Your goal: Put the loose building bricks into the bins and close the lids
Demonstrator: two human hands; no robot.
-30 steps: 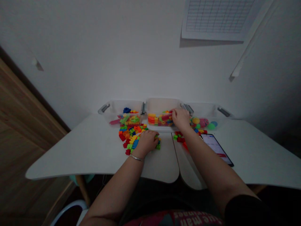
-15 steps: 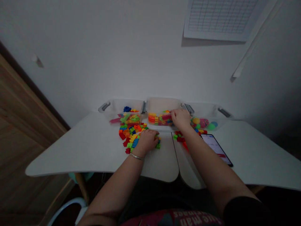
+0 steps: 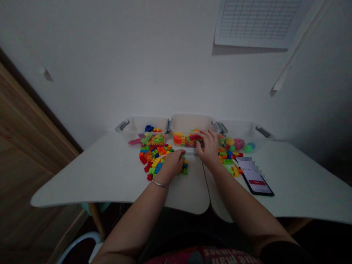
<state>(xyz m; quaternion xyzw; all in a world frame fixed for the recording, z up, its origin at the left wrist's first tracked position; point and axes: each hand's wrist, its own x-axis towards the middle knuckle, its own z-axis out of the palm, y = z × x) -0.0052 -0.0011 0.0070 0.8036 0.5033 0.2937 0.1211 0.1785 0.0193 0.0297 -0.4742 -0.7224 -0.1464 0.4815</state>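
Note:
My left hand rests over a pile of toy building bricks on the table. Its fingers are curled together at the pile's right side, and what they hold, if anything, is hidden. My right hand is in front of the middle clear plastic box, with thumb and fingers apart and nothing visible between them. Red, orange and yellow bricks show inside that box. A second group of loose bricks lies to the right of my right hand, partly covered by it.
A left clear box holds bricks and a pink piece. The right clear box contains coloured balls and other toys. On the white table, a phone lies right of the bricks. A gap divides the tabletop in front of me.
My right hand has drawn back from the middle box's front edge, down and slightly left, and its fingers have spread. More bricks show beside the phone. My left hand has barely moved.

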